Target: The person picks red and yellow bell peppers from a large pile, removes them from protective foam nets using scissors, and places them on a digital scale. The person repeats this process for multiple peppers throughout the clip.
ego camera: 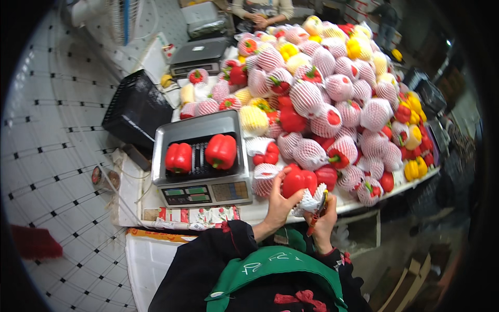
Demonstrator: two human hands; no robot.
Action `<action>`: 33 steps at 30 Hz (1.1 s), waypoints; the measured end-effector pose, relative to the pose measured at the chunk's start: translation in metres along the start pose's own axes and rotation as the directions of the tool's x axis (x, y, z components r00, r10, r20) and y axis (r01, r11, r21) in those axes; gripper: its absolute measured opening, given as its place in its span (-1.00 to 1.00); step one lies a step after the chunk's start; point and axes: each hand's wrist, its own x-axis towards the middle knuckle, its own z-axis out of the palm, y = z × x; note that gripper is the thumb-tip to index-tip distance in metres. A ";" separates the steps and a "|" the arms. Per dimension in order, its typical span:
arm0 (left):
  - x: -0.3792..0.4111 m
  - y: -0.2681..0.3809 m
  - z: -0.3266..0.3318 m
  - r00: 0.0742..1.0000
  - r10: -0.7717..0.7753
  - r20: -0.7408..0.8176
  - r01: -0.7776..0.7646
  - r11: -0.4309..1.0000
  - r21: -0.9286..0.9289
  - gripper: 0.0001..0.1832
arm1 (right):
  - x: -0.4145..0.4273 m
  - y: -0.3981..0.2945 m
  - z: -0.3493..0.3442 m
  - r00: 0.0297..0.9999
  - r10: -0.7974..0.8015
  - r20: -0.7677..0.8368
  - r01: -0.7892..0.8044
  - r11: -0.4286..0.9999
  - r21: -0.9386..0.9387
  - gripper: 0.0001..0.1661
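Observation:
My left hand (281, 201) grips a large red bell pepper (299, 180) at the front edge of the white table. White foam netting (310, 202) bunches around the pepper's near end. In my right hand (326, 224), just to the right, is a small tool (316, 218) with red handles and a yellow-and-dark upper part, held against the netting; its exact kind is unclear. On a digital scale (239, 183) to the left lie two bare red bell peppers (178, 157), apart from each other in a black tray.
A big heap of red and yellow peppers, many in foam nets (306, 98), rises beyond my hands. Left of the scale stands a black plastic crate (136, 107); another scale (199, 54) is farther back. A person (263, 13) stands across the table. A fan (124, 19) is upper left.

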 end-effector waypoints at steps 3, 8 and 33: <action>0.001 0.003 0.013 0.969 -0.246 0.020 0.241 0.923 -0.300 -0.29 | -0.013 0.010 -0.005 0.996 -0.017 -0.089 0.020 0.999 0.034 -0.45; -0.002 0.005 0.026 0.940 -0.309 0.144 0.337 0.904 -0.261 -0.27 | -0.026 0.027 -0.013 0.946 0.018 -0.324 0.034 0.988 0.153 -0.50; 0.026 0.047 -0.042 0.933 -0.325 0.154 0.356 0.896 -0.266 -0.37 | -0.018 0.073 -0.075 0.957 -0.187 -0.223 0.033 0.831 -0.555 -0.59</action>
